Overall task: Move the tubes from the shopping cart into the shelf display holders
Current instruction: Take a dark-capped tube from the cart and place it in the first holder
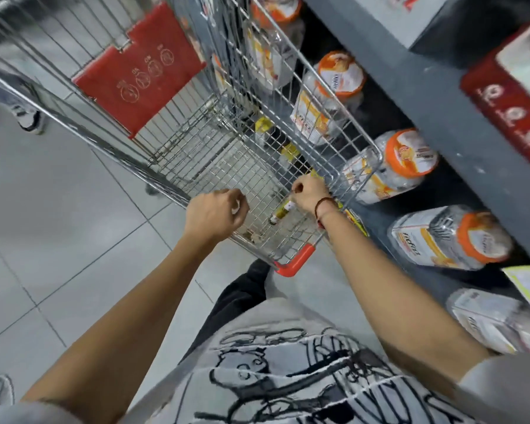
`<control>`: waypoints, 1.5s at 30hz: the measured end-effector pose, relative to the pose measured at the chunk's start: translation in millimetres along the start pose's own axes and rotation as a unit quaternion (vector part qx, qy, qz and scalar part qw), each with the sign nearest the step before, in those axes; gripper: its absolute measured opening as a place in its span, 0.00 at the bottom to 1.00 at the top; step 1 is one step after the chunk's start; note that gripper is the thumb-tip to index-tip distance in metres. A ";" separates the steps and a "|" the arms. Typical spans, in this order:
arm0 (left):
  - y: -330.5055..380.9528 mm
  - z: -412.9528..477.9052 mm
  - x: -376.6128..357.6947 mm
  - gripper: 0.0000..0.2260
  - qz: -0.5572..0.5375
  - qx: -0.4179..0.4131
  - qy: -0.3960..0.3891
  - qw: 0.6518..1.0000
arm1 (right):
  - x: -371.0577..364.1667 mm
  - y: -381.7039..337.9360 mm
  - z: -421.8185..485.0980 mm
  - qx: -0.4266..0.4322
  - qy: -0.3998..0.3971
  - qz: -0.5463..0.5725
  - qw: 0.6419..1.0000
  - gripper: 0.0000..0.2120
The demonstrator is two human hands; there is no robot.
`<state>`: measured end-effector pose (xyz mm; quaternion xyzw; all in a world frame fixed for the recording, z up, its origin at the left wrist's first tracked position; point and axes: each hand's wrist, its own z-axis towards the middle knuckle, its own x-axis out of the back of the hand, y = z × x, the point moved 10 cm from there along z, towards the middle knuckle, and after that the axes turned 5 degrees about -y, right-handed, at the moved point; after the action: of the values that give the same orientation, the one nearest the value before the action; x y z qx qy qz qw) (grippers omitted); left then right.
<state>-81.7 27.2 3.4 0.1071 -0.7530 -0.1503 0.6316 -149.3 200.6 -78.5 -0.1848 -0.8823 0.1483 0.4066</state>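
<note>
Right hand [309, 194] reaches into the shopping cart [361, 139] at its near right corner, fingers closed on a tube [283, 211] to lift it shelfward; left hand [213, 214] loosely fisted, apparently empty, over the near rim.

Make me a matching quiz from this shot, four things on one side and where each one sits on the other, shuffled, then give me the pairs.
Things
1. left hand
2. right hand
3. red flap
4. orange-lidded jars

Places
A. lying on their sides on the dark shelf beside the cart
B. hanging on the cart's wire panel, far end
C. reaching into the cart by a small tube
D. closed, over the cart's near rim

Pairs: 1-D, 2-C, 3-B, 4-A
</note>
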 end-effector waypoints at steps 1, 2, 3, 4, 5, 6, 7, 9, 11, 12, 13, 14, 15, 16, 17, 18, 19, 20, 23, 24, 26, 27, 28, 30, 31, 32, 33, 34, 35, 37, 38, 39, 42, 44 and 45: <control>1.2 -0.2 0.9 0.10 0.004 -0.004 0.000 1.000 | 13.9 -4.4 -9.7 0.013 0.018 0.005 1.000 0.06; 2.2 0.0 1.0 0.10 0.009 -0.007 -0.002 1.000 | 28.2 -8.7 -19.9 0.026 0.038 0.010 0.999 0.06; 2.9 0.6 0.1 0.09 0.014 -0.009 -0.009 1.000 | 42.2 -12.0 -29.5 0.036 0.056 0.016 0.998 0.07; 3.4 1.6 -1.2 0.09 0.016 -0.011 -0.018 1.000 | 57.0 -14.3 -40.6 0.045 0.076 0.024 0.996 0.07; 4.3 2.7 -2.1 0.08 0.017 -0.014 -0.025 0.999 | 71.3 -16.5 -51.8 0.052 0.092 0.033 0.994 0.08; 5.4 4.4 -2.3 0.08 0.017 -0.020 -0.028 0.999 | 85.6 -17.8 -63.7 0.059 0.108 0.039 0.992 0.08; 8.3 6.2 -2.4 0.08 0.017 -0.028 -0.030 0.999 | 99.8 -18.7 -75.6 0.064 0.122 0.042 0.990 0.08; 20.7 12.2 -2.7 0.09 0.017 -0.051 -0.039 0.998 | 130.2 -19.3 -101.7 0.076 0.158 0.046 0.983 0.08; 44.4 22.9 0.3 0.10 0.013 -0.081 -0.050 0.995 | 161.8 -17.3 -128.6 0.088 0.192 0.051 0.976 0.09; 60.7 30.2 4.7 0.11 0.006 -0.099 -0.048 0.994 | 177.5 -14.1 -142.3 0.089 0.208 0.054 0.973 0.09; 79.9 38.0 10.9 0.10 -0.001 -0.122 -0.040 0.992 | 193.2 -8.9 -156.2 0.083 0.224 0.059 0.969 0.10; 100.6 45.8 18.0 0.10 -0.010 -0.147 -0.032 0.989 | 207.8 -2.9 -169.6 0.076 0.239 0.064 0.966 0.11; 122.7 52.4 24.7 0.10 -0.019 -0.171 -0.023 0.985 | 221.4 3.4 -183.6 0.069 0.255 0.070 0.962 0.12; 148.4 60.8 32.7 0.10 -0.026 -0.198 -0.012 0.980 | 237.1 11.1 -199.6 0.065 0.276 0.072 0.956 0.12; 168.5 66.8 41.0 0.10 -0.036 -0.220 0.002 0.975 | 248.6 14.1 -211.8 0.066 0.291 0.073 0.952 0.13; 187.3 71.4 49.6 0.09 -0.049 -0.241 0.019 0.969 | 259.0 16.8 -223.7 0.068 0.305 0.076 0.947 0.13; 213.4 75.3 57.2 0.09 -0.058 -0.277 0.036 0.958 | 272.2 23.5 -239.4 0.064 0.326 0.078 0.940 0.13; 238.1 76.4 63.6 0.08 -0.060 -0.314 0.052 0.946 | 283.1 30.5 -253.0 0.058 0.343 0.079 0.934 0.12; 298.7 76.2 72.1 0.07 -0.052 -0.392 0.084 0.915 | 309.3 51.5 -282.8 0.034 0.378 0.081 0.922 0.12; 313.6 75.8 69.7 0.08 -0.047 -0.410 0.083 0.907 | 316.3 57.4 -290.9 0.028 0.391 0.081 0.916 0.12; 334.7 74.9 57.5 0.12 -0.025 -0.434 0.076 0.897 | 328.2 67.0 -304.2 0.014 0.410 0.074 0.909 0.12; 340.7 74.0 49.6 0.14 -0.011 -0.443 0.072 0.893 | 333.1 70.5 -308.3 0.008 0.414 0.063 0.908 0.12; 343.8 73.9 42.2 0.16 -0.002 -0.451 0.068 0.890 | 337.9 73.6 -310.9 0.002 0.414 0.051 0.909 0.13; 343.9 75.4 27.6 0.18 0.017 -0.459 0.058 0.886 | 345.5 77.4 -313.6 -0.005 0.407 0.040 0.913 0.14; 342.1 76.8 20.7 0.20 0.031 -0.459 0.050 0.886 | 348.5 78.4 -314.4 -0.005 0.403 0.039 0.914 0.15; 339.7 78.0 15.4 0.21 0.041 -0.459 0.044 0.886 | 350.9 79.1 -315.1 -0.006 0.400 0.036 0.916 0.15; 337.6 79.4 12.0 0.22 0.046 -0.460 0.039 0.886 | 353.0 78.9 -315.7 -0.010 0.397 0.026 0.917 0.15; 336.1 80.2 10.8 0.23 0.049 -0.464 0.040 0.884 | 354.7 78.3 -315.9 -0.014 0.394 0.011 0.919 0.14; 335.4 80.9 10.5 0.23 0.051 -0.467 0.040 0.882 | 356.0 77.7 -315.4 -0.017 0.388 -0.002 0.922 0.13; 335.0 80.8 10.5 0.23 0.051 -0.472 0.035 0.879 | 357.8 77.2 -312.2 -0.019 0.377 -0.013 0.926 0.09; 335.0 80.6 10.5 0.23 0.049 -0.474 0.033 0.879 | 359.1 77.9 -310.5 -0.018 0.377 -0.011 0.926 0.07; 334.7 80.4 10.7 0.23 0.046 -0.474 0.032 0.879 | 360.7 78.6 -308.9 -0.018 0.381 -0.006 0.924 0.06; 334.3 79.6 11.5 0.23 0.035 -0.475 0.036 0.878 | 365.0 79.6 -304.4 -0.016 0.406 0.000 0.914 0.04; 333.9 80.0 10.9 0.23 0.033 -0.474 0.035 0.879 | 367.3 78.1 -301.1 -0.017 0.419 -0.015 0.908 0.06; 333.5 80.8 10.2 0.24 0.034 -0.473 0.035 0.880 | 368.6 78.0 -299.0 -0.019 0.422 -0.020 0.906 0.08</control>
<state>-153.5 341.7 120.6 -0.2249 -0.5731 -0.4633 0.6375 -123.9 467.8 320.6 -0.2204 -0.6341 0.0319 0.7405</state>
